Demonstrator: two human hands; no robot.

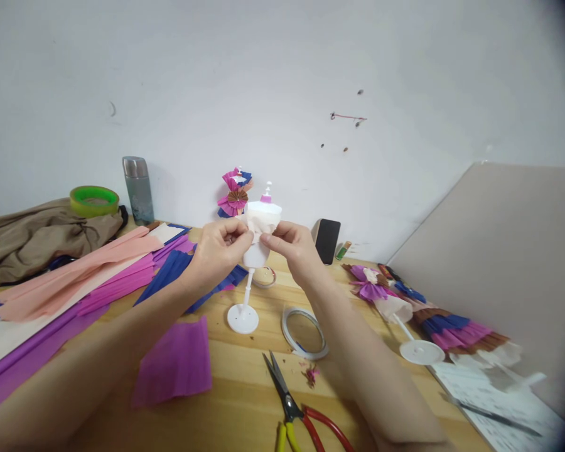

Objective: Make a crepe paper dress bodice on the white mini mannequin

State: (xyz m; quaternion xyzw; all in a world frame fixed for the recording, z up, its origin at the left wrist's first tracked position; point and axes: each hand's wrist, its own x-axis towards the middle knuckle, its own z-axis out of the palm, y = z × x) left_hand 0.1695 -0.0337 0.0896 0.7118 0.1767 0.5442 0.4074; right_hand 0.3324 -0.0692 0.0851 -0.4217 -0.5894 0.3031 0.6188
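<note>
A small white dress form (257,255) on a thin stand with a round base (243,319) stands upright on the table. Off-white crepe paper (258,221) is wrapped around its torso. My left hand (223,248) pinches the paper at the left side of the form, thumb and fingers pressed together. At the right side, my right hand (292,245) grips the same paper, its thumb on the front. Some fingertips are hidden behind the form and paper. Below lie scissors (289,402) with one red and one yellow handle, and a ring of white tape (287,336).
Coloured crepe sheets (122,276) spread at left, with a purple piece (176,361) nearer. Behind are a thermos (138,191), green tape (94,201), a decorated form (235,194) and a phone (328,241). At right lie dressed forms (456,329) and a pen (499,418) on paper.
</note>
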